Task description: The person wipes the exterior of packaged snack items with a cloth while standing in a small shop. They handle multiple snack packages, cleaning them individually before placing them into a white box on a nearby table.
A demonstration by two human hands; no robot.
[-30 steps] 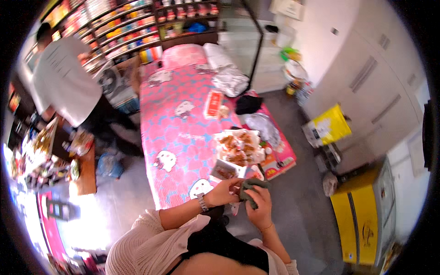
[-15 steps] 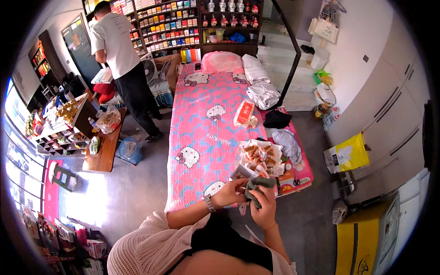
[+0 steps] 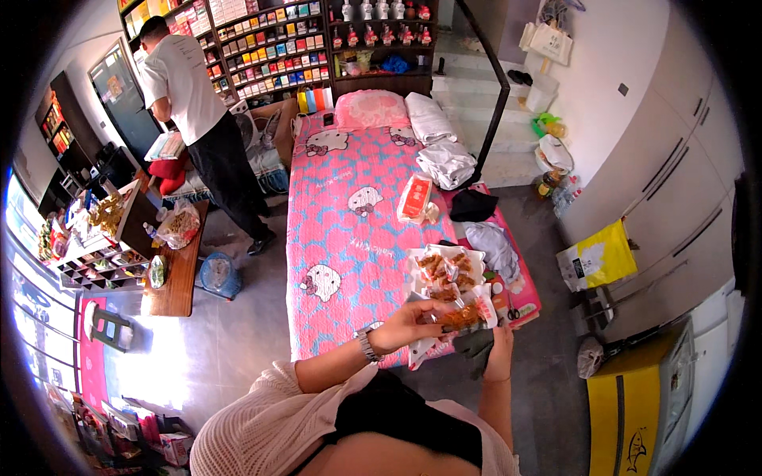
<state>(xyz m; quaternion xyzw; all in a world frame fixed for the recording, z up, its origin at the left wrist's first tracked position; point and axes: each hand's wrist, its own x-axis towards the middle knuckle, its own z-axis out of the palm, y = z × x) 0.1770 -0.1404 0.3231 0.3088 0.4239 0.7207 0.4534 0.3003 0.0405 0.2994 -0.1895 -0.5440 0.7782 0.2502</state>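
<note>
Left hand (image 3: 409, 327): I see its fingers gripping the clear packet (image 3: 482, 311), lower centre, browned food (image 3: 460, 318) inside.
Right hand (image 3: 499, 353): by the packet's right end, green cloth (image 3: 475, 344) alongside; I can't tell its grip.
White tray (image 3: 478, 259): just above, holding browned pieces (image 3: 432, 267).

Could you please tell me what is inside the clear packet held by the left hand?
Inside the clear packet, brown food shows through. The left hand covers its left end, so whatever is there cannot be seen.
</note>
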